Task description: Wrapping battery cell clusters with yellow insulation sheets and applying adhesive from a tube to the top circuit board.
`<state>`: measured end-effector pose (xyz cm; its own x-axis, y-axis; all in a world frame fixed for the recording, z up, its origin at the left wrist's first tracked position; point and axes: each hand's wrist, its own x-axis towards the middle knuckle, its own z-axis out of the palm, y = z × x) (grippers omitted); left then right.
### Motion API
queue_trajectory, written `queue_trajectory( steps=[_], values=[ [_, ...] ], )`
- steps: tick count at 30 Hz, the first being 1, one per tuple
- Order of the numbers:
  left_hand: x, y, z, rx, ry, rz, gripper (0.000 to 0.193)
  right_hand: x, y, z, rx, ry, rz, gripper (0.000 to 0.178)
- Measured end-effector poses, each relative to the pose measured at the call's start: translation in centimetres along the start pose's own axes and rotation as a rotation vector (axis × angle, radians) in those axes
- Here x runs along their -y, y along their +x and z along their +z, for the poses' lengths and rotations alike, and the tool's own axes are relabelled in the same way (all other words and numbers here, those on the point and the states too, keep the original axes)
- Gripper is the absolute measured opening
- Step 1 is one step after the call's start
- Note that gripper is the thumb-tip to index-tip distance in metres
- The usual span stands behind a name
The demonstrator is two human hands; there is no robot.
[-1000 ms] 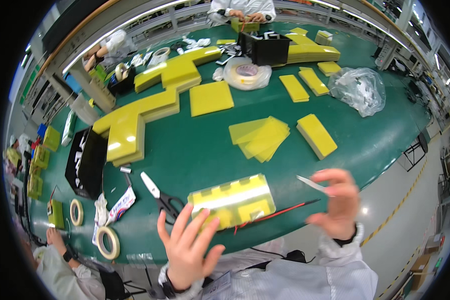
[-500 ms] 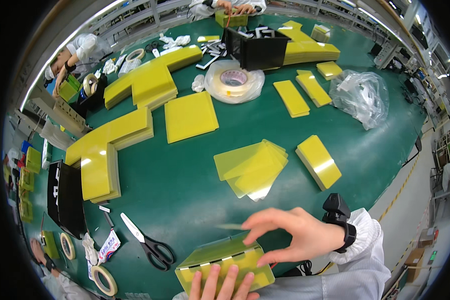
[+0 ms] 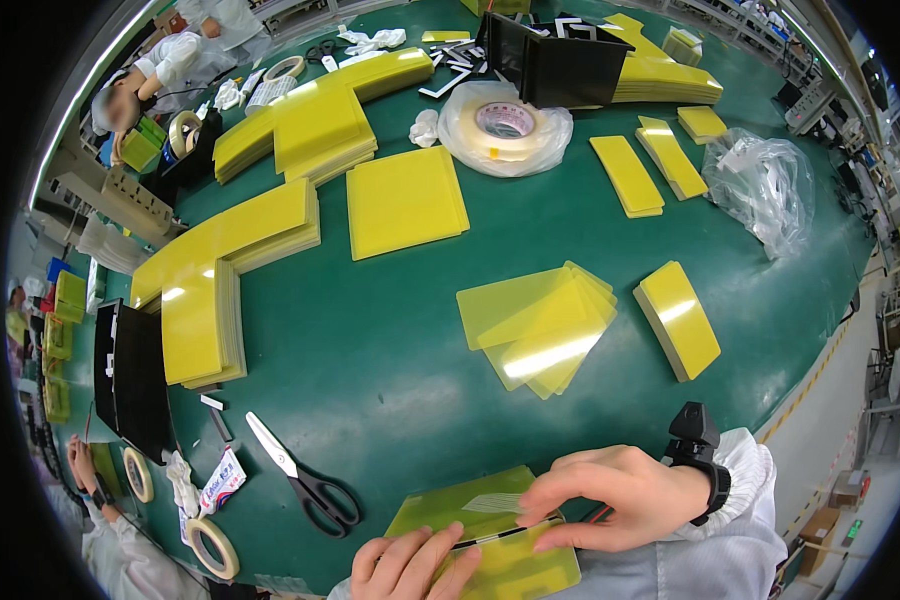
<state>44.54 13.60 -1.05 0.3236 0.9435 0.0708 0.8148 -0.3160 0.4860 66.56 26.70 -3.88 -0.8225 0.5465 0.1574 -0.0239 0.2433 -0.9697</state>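
At the near edge, a yellow-green box-shaped block (image 3: 525,568) wrapped in translucent sheets has a black-and-white seam across its top. My left hand (image 3: 410,562) is closed around its near left side, fingers over the front panel. A clear strip with fine lines, like filament tape (image 3: 492,503), lies over the upper panel and runs to the fingertips of my right hand (image 3: 610,492), whose fingers are bent together at the seam. The thumb rests near the block's right end. Scissors with black handles (image 3: 315,492) lie left of the block.
Fanned yellow sheets (image 3: 530,335) and a small stack (image 3: 678,320) lie beyond my hands. Taller yellow stacks (image 3: 200,330) stand left, near a black bin (image 3: 135,385) and tape rolls (image 3: 210,548). Farther back are a bagged tape roll (image 3: 505,125), another black bin (image 3: 575,70) and crumpled plastic (image 3: 760,190).
My right hand has come down from above the block, bringing the clear strip onto its upper panel. The block has tilted and shifted right in view, and my left hand's fingers lie higher along the seam.
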Motion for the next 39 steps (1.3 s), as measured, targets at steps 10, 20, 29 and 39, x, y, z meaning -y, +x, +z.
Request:
queue_trajectory(
  steps=[10,20,29,39],
  values=[
    [3.1,-0.5,-0.7,-0.049,-0.288,0.129,0.083,0.1,-0.2,0.8,-0.066,0.029,-0.008,0.033],
    [3.1,-3.3,6.0,-0.556,-0.928,-0.256,0.060,-0.1,-0.7,1.6,-0.177,-0.022,-0.051,0.036],
    [6.5,-3.1,5.8,-0.437,-0.837,0.165,0.099,2.4,1.0,1.7,0.128,-0.290,-0.095,0.058],
    [6.4,-2.8,6.0,-0.444,-0.869,0.167,0.099,2.3,0.7,2.5,0.096,-0.337,-0.101,0.064]
  ],
)
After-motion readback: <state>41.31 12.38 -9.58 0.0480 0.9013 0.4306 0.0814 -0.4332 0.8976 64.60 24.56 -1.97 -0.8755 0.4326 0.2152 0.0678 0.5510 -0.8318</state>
